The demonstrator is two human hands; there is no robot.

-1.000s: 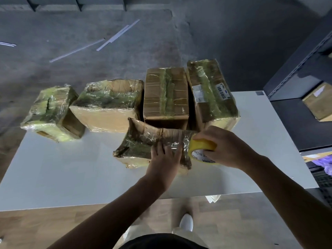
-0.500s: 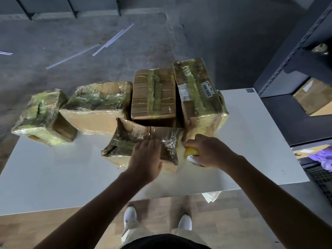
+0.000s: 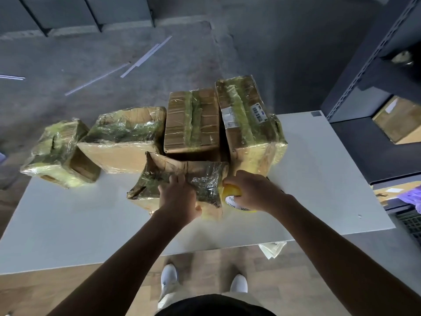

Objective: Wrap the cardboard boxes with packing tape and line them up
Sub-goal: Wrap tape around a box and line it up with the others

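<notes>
A crumpled, partly taped cardboard box lies on the white table in front of me. My left hand presses flat on its top, fingers forward. My right hand grips a yellow roll of packing tape against the box's right side. Behind it, several tape-wrapped boxes stand in a row: a small one at far left, a wide one, a brown one and a tall one with labels on the right.
A dark metal shelf unit stands to the right with a cardboard box inside. Thin white strips lie on the grey floor beyond the table. My white shoes show below the table's near edge.
My right hand has kept the tape roll at the box's right side while my left hand slid a little over the top. My head moved, shifting the view.
</notes>
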